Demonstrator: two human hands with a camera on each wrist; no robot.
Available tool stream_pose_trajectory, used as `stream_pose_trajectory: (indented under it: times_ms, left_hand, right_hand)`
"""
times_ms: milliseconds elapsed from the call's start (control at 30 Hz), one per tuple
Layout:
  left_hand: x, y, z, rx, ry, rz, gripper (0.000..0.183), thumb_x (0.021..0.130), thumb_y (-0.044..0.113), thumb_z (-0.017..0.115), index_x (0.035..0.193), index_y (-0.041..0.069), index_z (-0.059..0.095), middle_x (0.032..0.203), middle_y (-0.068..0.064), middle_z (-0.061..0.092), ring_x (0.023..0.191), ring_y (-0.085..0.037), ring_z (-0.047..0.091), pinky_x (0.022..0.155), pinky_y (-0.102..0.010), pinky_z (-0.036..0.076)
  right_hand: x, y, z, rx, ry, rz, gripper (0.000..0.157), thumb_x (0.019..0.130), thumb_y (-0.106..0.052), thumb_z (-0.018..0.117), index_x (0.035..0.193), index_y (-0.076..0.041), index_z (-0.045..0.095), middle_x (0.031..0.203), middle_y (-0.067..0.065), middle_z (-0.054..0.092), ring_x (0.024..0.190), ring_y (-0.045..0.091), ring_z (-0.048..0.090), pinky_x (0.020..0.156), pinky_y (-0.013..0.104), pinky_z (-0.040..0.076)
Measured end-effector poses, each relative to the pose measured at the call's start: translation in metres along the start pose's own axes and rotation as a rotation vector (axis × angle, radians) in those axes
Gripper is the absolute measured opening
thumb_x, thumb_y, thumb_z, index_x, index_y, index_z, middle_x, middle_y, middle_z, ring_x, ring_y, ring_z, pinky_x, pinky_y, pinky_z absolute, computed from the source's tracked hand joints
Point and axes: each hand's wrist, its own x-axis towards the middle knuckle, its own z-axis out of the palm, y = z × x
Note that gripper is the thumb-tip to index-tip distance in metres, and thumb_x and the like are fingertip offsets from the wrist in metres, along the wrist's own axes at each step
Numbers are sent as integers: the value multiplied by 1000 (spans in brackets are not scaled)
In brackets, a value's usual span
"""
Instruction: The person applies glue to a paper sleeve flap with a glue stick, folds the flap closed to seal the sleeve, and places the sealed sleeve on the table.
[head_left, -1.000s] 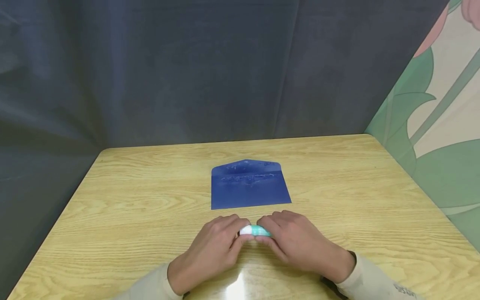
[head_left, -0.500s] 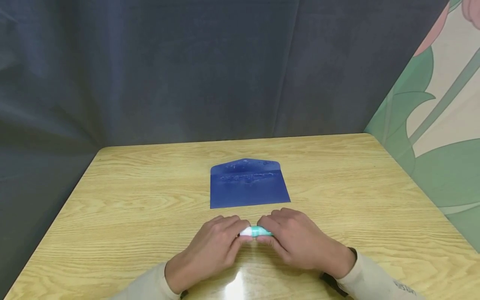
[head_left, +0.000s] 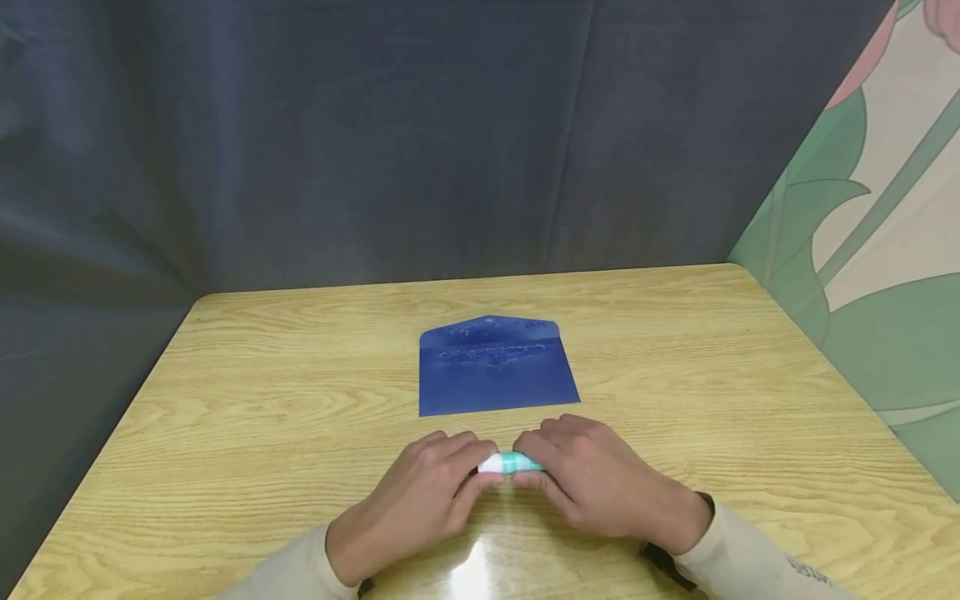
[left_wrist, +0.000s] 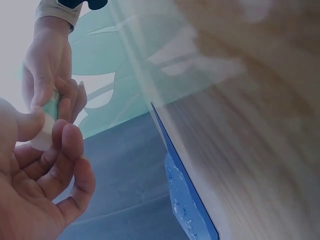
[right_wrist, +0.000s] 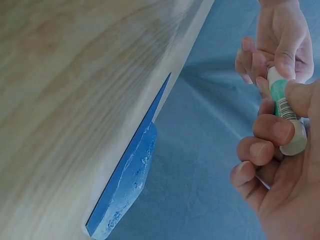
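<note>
Both hands hold a glue stick level above the near part of the table. My left hand (head_left: 423, 492) pinches its white cap between thumb and fingers. The green-and-white body of the glue stick (right_wrist: 284, 107), printed with a barcode, is gripped by my right hand (head_left: 600, 479). In the right wrist view the cap and body sit together with no gap visible. Beyond the hands lies a blue envelope (head_left: 498, 383), its flap spread open towards the far side. Whitish, wet-looking smears (head_left: 491, 354) run along the flap and just below the fold.
The wood-grain table (head_left: 285, 367) has a far edge against a dark curtain (head_left: 390, 150), which also hangs at the left. A wall with a leaf pattern (head_left: 885, 350) borders the right side. Light glares off the table (head_left: 471, 575) at the near edge.
Both hands keep their hold on the glue stick and have hardly moved. The whole head view has shifted very slightly.
</note>
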Motion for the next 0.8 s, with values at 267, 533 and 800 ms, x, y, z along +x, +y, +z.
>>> stream_pose_trajectory:
  times_ms: [267, 533, 800]
  left_hand:
    - [-1, 0, -2, -27, -18, -18, 25, 102, 33, 55, 83, 18, 59, 68, 11, 47, 60, 2, 35, 59, -11, 34]
    - [-1, -1, -1, -41, -19, -17, 25, 102, 32, 55, 82, 18, 58, 68, 11, 47, 61, 2, 35, 59, -11, 36]
    - [-1, -1, -1, -27, -13, -10, 25, 102, 32, 55, 82, 18, 58, 67, 11, 44, 60, 3, 33, 58, -11, 33]
  right_hand:
    - [1, 0, 2, -28, 29, -24, 22, 103, -40, 52, 90, -23, 56, 68, -17, 40, 61, -2, 33, 59, 16, 34]
    - [1, -1, 1, -33, 10, -14, 23, 103, -40, 51, 89, -22, 56, 68, -17, 39, 61, -2, 32, 60, 16, 35]
    - [0, -2, 1, -41, 7, 0, 25, 103, -41, 51, 87, -22, 55, 67, -16, 37, 60, -2, 31, 59, 16, 34]
